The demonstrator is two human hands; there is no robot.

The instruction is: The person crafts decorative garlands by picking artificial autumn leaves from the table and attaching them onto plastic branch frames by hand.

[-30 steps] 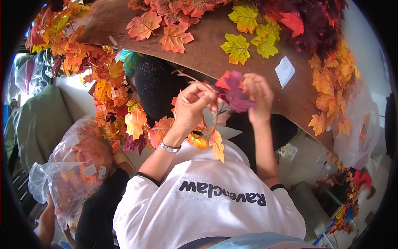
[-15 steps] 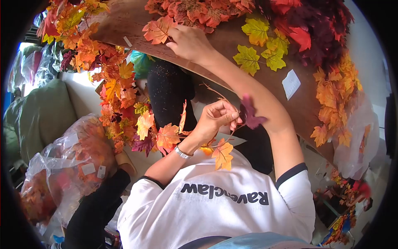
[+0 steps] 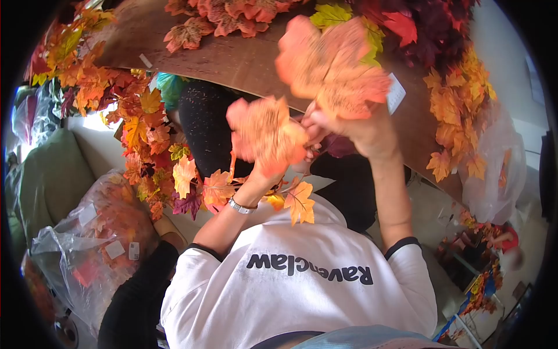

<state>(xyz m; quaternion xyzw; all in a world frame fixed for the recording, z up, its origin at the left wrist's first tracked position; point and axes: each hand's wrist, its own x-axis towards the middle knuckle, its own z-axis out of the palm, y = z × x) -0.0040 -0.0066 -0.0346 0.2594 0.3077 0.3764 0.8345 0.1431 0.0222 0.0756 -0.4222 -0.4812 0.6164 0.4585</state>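
Two large orange-pink leaves, blurred by motion, are in front of my hands: one leaf [image 3: 267, 135] covers most of my left hand [image 3: 270, 171], the other leaf [image 3: 331, 67] rises above my right hand [image 3: 354, 128]. My right fingers are pinched on the base of the orange-pink leaves. My left hand is beside them, closed around the garland stem, its fingers mostly hidden. A dark purple leaf [image 3: 339, 145] shows below my right hand. Along my left forearm the garland's orange leaves [image 3: 299, 202] hang down.
The brown board [image 3: 232, 67] bears a pile of orange-pink leaves [image 3: 238, 14], yellow-green leaves [image 3: 330, 15], dark red leaves [image 3: 430, 35] and a white paper [image 3: 396, 94]. Orange garlands [image 3: 456, 116] hang at both sides. A leaf-filled plastic bag [image 3: 104, 232] lies at left, beside a person's dark-clothed limb [image 3: 139, 291].
My right hand has come back from the leaf pile with orange-pink leaves to my left hand. The view has shifted slightly, and the purple leaf is now mostly hidden.
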